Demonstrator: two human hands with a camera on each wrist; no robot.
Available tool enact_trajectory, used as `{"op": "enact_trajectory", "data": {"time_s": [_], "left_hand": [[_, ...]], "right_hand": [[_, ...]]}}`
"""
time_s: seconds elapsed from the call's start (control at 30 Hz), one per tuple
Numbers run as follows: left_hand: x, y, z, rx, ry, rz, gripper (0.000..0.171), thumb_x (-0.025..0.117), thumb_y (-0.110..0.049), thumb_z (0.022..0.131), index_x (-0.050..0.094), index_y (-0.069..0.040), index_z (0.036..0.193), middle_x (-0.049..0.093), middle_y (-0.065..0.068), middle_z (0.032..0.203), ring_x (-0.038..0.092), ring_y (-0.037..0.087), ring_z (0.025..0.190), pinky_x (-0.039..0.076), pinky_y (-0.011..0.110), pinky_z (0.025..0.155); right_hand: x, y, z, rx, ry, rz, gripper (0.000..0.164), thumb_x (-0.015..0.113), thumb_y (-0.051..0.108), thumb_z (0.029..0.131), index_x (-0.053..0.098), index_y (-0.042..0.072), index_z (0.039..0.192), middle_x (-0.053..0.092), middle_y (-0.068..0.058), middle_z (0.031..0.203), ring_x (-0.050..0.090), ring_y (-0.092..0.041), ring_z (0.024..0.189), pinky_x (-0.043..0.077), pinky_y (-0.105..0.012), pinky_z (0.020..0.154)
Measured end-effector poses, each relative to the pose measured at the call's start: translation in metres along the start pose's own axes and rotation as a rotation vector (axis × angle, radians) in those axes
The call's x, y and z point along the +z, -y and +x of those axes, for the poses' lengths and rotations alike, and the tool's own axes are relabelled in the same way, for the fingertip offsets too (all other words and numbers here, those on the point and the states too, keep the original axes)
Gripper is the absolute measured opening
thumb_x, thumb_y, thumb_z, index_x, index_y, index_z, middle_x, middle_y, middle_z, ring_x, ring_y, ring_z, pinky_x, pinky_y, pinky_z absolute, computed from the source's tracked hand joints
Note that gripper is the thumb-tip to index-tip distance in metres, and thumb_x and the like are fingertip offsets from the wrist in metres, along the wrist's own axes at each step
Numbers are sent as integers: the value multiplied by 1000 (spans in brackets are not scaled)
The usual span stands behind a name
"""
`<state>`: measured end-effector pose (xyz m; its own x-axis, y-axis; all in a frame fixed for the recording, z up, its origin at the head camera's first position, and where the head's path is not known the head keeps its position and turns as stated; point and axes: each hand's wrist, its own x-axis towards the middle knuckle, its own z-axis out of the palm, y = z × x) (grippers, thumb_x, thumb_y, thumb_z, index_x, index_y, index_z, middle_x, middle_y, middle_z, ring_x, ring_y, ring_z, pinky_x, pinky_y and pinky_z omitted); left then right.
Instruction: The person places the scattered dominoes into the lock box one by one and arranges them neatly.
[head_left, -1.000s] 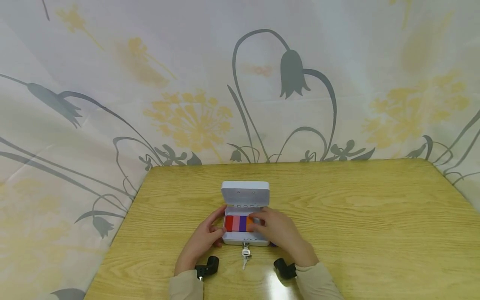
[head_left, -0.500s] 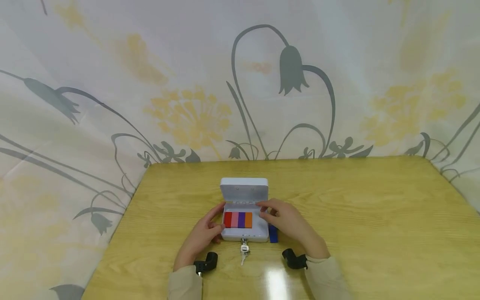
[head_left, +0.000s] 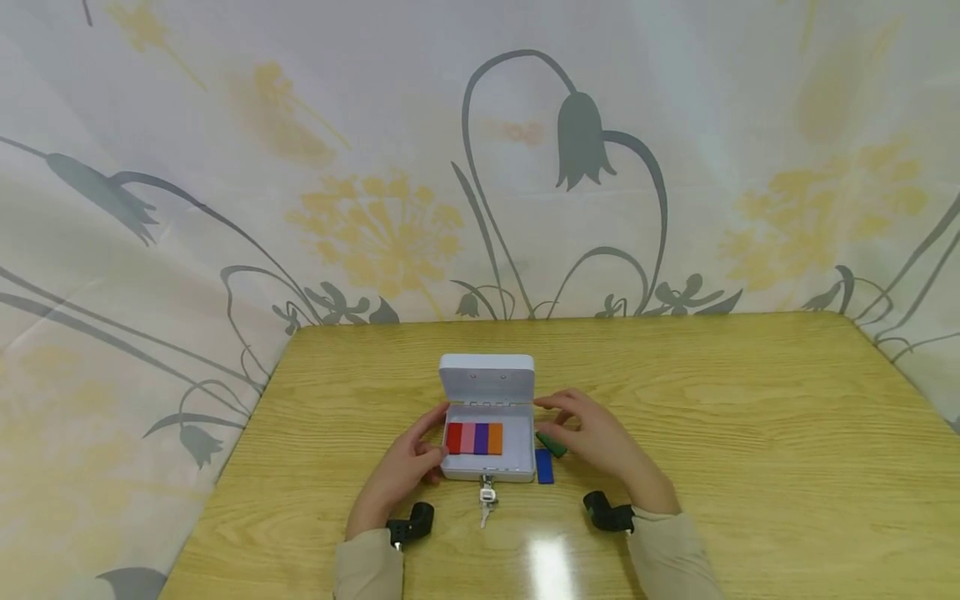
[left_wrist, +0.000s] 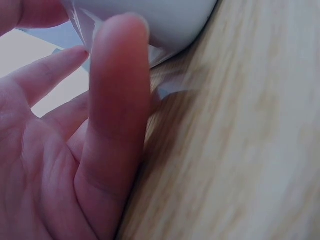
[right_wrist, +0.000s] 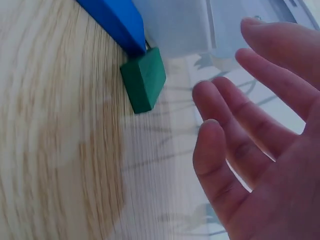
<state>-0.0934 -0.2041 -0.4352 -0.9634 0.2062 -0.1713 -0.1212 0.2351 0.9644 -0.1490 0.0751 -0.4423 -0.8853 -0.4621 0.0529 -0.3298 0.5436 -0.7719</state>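
Observation:
A white metal cash box point(head_left: 517, 462) stands on the table with its lid raised. Red point(head_left: 454, 438), pink point(head_left: 468, 438), purple point(head_left: 482, 438) and orange point(head_left: 495, 438) flat blocks lie side by side in it. My left hand point(head_left: 405, 460) rests against its left side, fingers spread from the back corner to the front; the left wrist view shows fingertips at the white wall point(left_wrist: 170, 25). My right hand point(head_left: 588, 429) is beside the box's right wall with loose fingers and nothing held. Under its fingertips lies a green block point(head_left: 551, 443), with a blue block point(head_left: 543, 467) just in front.
A small key point(head_left: 487, 496) hangs from the lock at the box's front. The wood-grain table point(head_left: 735, 442) reaches back to a flower-patterned curtain point(head_left: 375, 125). Black wrist mounts point(head_left: 609, 515) sit on both forearms.
My right hand has withdrawn from inside the box to its right, uncovering the orange block, then the blue and green blocks on the table. My left hand stays at the box.

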Motion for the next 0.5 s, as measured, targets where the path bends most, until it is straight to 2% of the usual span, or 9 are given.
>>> {"op": "enact_trajectory", "data": {"time_s": [0.2,0.3,0.5], "left_hand": [[-2,17,6,-5,-8,-2,62,53,-3,83,32,-19,139,33,12,138,53,22,63,48,33,57],[-2,27,10,3,-11,0,62,54,-5,83,34,-23,138,34,10,138,53,20,61,48,32,56],[-3,30,12,7,-14,6,62,54,-5,82,34,-25,138,34,9,138,54,19,62,48,32,56]], "right_hand": [[0,-6,0,43,22,-39,40,66,19,80,57,14,119,54,1,100,52,-12,82,43,-30,66],[0,-11,-1,44,47,-37,43,67,15,78,56,12,119,55,-1,102,51,-11,80,42,-30,68],[-2,-14,-4,31,122,-9,55,70,14,74,51,11,125,54,-4,108,50,-15,84,42,-32,72]]}}
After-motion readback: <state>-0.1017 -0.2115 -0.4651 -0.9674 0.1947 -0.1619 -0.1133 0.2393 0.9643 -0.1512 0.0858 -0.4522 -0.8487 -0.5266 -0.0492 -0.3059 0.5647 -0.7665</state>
